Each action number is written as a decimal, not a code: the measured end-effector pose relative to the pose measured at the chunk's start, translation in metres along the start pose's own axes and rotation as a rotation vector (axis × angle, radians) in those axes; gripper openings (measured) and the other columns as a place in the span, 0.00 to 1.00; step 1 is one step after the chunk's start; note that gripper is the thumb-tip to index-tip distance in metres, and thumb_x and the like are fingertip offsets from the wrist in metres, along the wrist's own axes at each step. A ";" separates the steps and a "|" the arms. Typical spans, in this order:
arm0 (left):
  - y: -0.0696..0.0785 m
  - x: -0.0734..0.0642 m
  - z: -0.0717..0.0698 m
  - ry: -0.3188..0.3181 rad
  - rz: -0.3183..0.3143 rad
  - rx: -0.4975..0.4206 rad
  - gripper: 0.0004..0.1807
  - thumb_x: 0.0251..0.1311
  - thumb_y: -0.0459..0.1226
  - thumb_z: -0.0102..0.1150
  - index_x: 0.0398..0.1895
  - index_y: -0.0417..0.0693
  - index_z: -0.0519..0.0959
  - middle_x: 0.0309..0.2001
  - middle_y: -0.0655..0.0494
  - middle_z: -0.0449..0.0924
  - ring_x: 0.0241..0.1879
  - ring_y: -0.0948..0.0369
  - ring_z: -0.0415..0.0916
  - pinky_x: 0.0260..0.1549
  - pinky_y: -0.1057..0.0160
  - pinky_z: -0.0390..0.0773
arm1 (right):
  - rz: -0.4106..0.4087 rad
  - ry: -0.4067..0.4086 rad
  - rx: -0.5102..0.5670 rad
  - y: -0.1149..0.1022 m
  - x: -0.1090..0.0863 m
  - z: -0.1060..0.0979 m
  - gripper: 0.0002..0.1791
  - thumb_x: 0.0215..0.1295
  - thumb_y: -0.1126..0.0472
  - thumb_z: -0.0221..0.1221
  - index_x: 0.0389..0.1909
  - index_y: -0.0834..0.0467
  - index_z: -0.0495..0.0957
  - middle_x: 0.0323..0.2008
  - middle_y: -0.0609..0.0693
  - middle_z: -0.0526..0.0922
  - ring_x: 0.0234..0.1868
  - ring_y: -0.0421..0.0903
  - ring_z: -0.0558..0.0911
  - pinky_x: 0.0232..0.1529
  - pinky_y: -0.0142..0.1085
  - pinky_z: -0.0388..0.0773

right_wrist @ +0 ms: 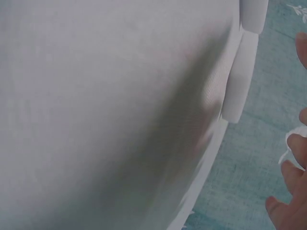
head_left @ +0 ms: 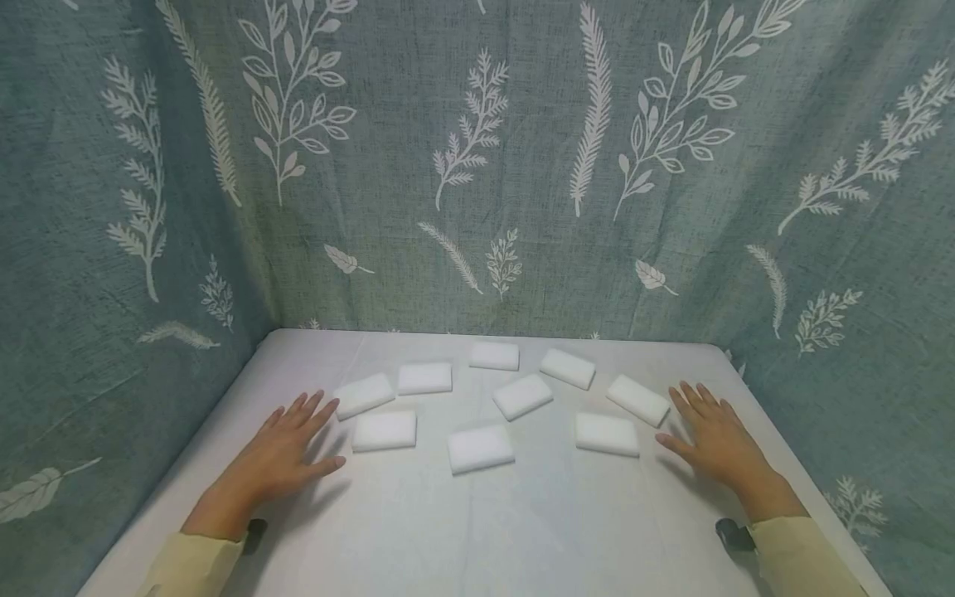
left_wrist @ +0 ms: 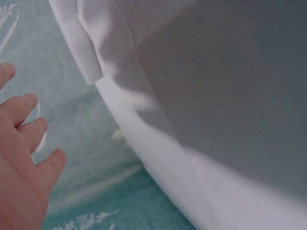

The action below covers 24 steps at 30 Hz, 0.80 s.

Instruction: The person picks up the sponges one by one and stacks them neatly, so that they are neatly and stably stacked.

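Note:
Several white rectangular blocks, sponge-like in look, lie scattered on a white-covered table (head_left: pixel 537 531). My left hand (head_left: pixel 287 448) hovers at the left with fingers straight and spread, holding nothing. Its index fingertip comes close to a tilted white block (head_left: pixel 365 396); whether they touch I cannot tell. Another block (head_left: pixel 384 431) lies just right of that hand. On the right side, my right hand (head_left: pixel 712 438) is likewise spread and holds nothing, near an angled block (head_left: pixel 637 400). Both wrist views show loose fingers, the left hand (left_wrist: pixel 24 163) and the right hand (right_wrist: pixel 293 191) cut off by the frame edge.
More blocks lie in the middle, among them a front one (head_left: pixel 481 448) and a back one (head_left: pixel 494 356). A blue-green leaf-patterned curtain (head_left: pixel 522 166) surrounds the table at the back and both sides. Each wrist carries a small dark device (head_left: pixel 734 535).

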<state>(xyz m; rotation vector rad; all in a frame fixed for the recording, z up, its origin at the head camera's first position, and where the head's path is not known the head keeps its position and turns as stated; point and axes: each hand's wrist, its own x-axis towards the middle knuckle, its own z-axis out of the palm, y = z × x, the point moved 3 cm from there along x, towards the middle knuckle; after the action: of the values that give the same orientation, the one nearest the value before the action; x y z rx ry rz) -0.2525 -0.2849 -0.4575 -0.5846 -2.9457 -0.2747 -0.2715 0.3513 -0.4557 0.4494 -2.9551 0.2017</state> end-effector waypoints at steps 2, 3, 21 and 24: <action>0.000 0.000 0.001 0.002 0.001 -0.003 0.50 0.58 0.66 0.54 0.74 0.43 0.58 0.73 0.36 0.51 0.71 0.37 0.46 0.65 0.35 0.46 | 0.003 -0.004 0.002 0.001 0.000 0.001 0.51 0.66 0.32 0.50 0.74 0.66 0.51 0.73 0.67 0.51 0.72 0.68 0.46 0.66 0.65 0.43; 0.000 0.000 0.001 0.000 -0.001 -0.003 0.50 0.58 0.67 0.54 0.74 0.43 0.58 0.73 0.36 0.51 0.71 0.37 0.46 0.65 0.35 0.46 | 0.004 -0.005 0.003 0.001 0.000 0.001 0.51 0.66 0.32 0.50 0.74 0.66 0.51 0.73 0.68 0.51 0.72 0.68 0.46 0.66 0.65 0.43; 0.018 0.022 0.003 0.001 0.006 -0.102 0.44 0.56 0.54 0.66 0.70 0.38 0.64 0.67 0.34 0.63 0.65 0.37 0.59 0.60 0.36 0.61 | 0.079 0.028 0.264 -0.027 0.015 0.003 0.48 0.67 0.35 0.52 0.74 0.65 0.51 0.73 0.67 0.51 0.72 0.66 0.48 0.65 0.65 0.47; 0.021 0.027 0.008 -0.017 0.005 -0.133 0.42 0.55 0.50 0.69 0.68 0.38 0.66 0.64 0.36 0.67 0.63 0.38 0.64 0.58 0.39 0.65 | 0.143 0.020 0.323 -0.035 0.018 0.008 0.48 0.67 0.33 0.51 0.74 0.63 0.52 0.72 0.68 0.53 0.71 0.68 0.51 0.64 0.67 0.50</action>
<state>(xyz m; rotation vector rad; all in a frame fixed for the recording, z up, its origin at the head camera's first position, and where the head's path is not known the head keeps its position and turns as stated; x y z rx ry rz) -0.2702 -0.2543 -0.4579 -0.6130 -2.9590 -0.4705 -0.2783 0.3120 -0.4564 0.2679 -2.9421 0.7021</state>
